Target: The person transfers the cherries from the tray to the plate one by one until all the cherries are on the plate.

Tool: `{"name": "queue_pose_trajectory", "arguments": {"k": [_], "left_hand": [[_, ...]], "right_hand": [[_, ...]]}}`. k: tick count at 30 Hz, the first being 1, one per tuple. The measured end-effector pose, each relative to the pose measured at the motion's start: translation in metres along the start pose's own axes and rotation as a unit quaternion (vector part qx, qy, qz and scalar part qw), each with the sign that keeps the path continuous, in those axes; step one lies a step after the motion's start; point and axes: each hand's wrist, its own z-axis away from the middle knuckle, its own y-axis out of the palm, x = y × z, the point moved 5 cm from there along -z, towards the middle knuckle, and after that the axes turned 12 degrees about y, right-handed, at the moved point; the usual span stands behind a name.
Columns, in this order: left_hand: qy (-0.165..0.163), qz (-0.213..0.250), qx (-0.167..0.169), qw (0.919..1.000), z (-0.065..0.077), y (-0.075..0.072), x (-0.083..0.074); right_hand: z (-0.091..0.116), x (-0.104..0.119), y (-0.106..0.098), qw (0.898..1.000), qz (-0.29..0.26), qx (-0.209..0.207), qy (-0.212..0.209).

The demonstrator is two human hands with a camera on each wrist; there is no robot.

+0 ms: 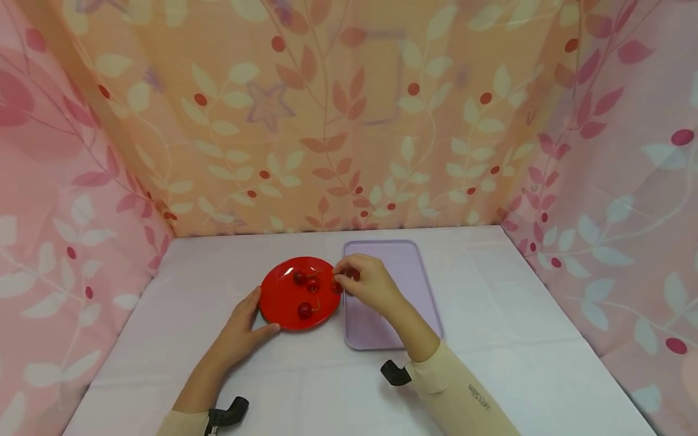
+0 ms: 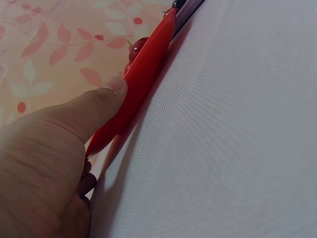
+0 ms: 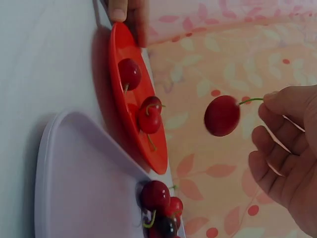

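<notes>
A cherry [image 3: 222, 115] hangs by its green stem from the thumb and fingertips of my right hand [image 1: 372, 284], which pinches it. In the head view this hand is over the seam between the red plate [image 1: 280, 300] and the lilac tray [image 1: 376, 330]. Three cherries lie on the plate, among them one near the front [image 1: 305, 310]. My left hand [image 1: 240, 330] grips the plate's left side, thumb at the near rim and fingers along the outer edge. Several more cherries [image 3: 156, 196] sit together on the tray, partly behind my right hand in the head view.
The plate and tray stand side by side on a white-covered table [image 1: 507, 315]. A leaf-patterned curtain [image 1: 338, 121] rises along the table's back edge, with pink patterned cloth [image 1: 616, 181] at both sides.
</notes>
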Motion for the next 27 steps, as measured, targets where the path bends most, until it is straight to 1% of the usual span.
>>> {"name": "queue_pose_trajectory", "arguments": {"k": [3, 6, 9, 14, 19, 21, 27], "left_hand": [[-0.007, 0.0, 0.001, 1.0, 0.002, 0.0, 0.0], [-0.007, 0.003, 0.0, 1.0, 0.003, 0.001, -0.001], [-0.009, 0.003, 0.004, 0.9999, 0.005, 0.001, -0.002], [-0.001, -0.001, 0.003, 1.0, 0.005, -0.003, -0.003], [0.006, 0.002, 0.001, 1.0, 0.002, -0.005, -0.004], [0.006, 0.004, 0.002, 1.0, 0.001, -0.004, -0.004], [0.005, 0.008, 0.0, 1.0, 0.0, -0.002, -0.003]], "right_hand": [[-0.007, 0.004, 0.011, 1.0, 0.015, 0.021, 0.001], [-0.012, 0.008, 0.022, 0.999, 0.014, 0.041, 0.004], [-0.016, 0.014, 0.031, 0.999, 0.011, 0.048, 0.001], [-0.025, 0.019, 0.048, 0.998, 0.012, 0.065, -0.002], [-0.034, 0.019, 0.064, 0.996, 0.017, 0.087, 0.002], [-0.037, 0.018, 0.069, 0.995, 0.03, 0.091, 0.001], [-0.043, 0.019, 0.08, 0.991, 0.094, 0.091, -0.012]]}}
